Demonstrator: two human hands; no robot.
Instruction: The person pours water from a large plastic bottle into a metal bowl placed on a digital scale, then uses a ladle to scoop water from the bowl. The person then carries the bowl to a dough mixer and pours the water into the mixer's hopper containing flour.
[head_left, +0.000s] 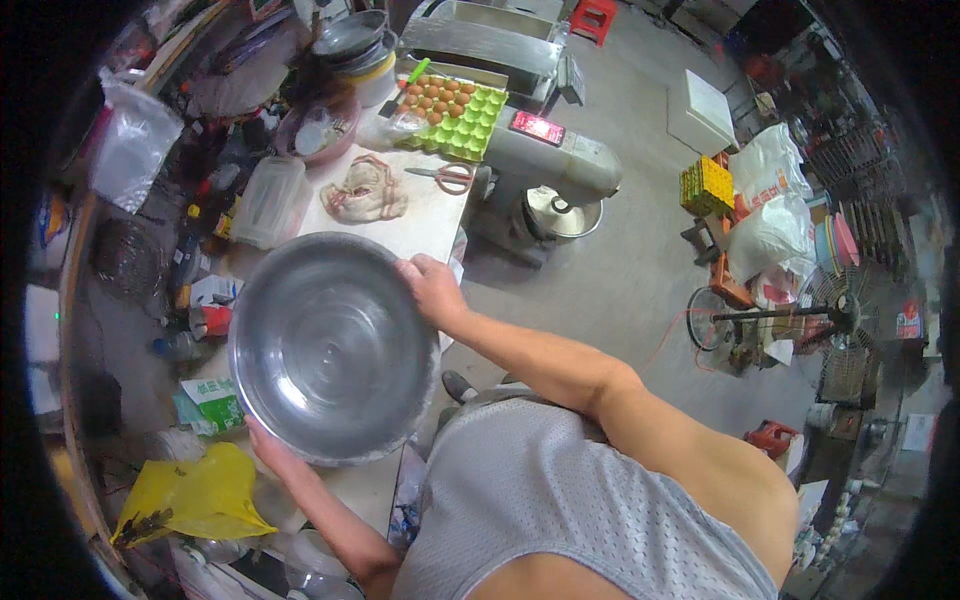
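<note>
A large, round metal basin (330, 352) is held at its rim between my two hands, its inside facing up and empty. My right hand (431, 289) grips the upper right rim, fingers partly hidden. At the lower left rim, my left hand (268, 446) holds on, mostly hidden by the basin. Just beyond it on the white tabletop (431, 214) lie a crumpled cloth (365, 189) and scissors (448, 177). A green egg tray (472, 127) with several brown eggs stands farther off.
Right of the table stands a mixer (555, 154) with a phone on top and a bowl of pale dough or flour (566, 217). A plastic container (270, 202), a pink basin (322, 131) and a yellow bag (195, 495) crowd the left. A fan (840, 311) and white sacks (772, 232) stand at right.
</note>
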